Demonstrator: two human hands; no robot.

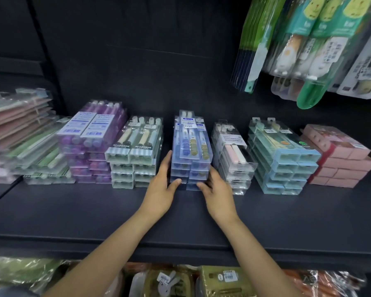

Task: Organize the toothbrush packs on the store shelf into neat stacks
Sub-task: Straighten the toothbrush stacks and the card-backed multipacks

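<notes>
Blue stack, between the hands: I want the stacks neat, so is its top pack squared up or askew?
Askew. The top pack lies skewed on the blue stack, overlapping both columns below.

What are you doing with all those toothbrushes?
A person is tidying toothbrush packs on a dark shelf. Both hands are on the blue stack in the middle: the left hand presses its left side and the right hand its right side, squaring it up. The top pack sits a bit off-centre. Purple, striped, white, light-blue and pink stacks stand alongside in a row.
</notes>
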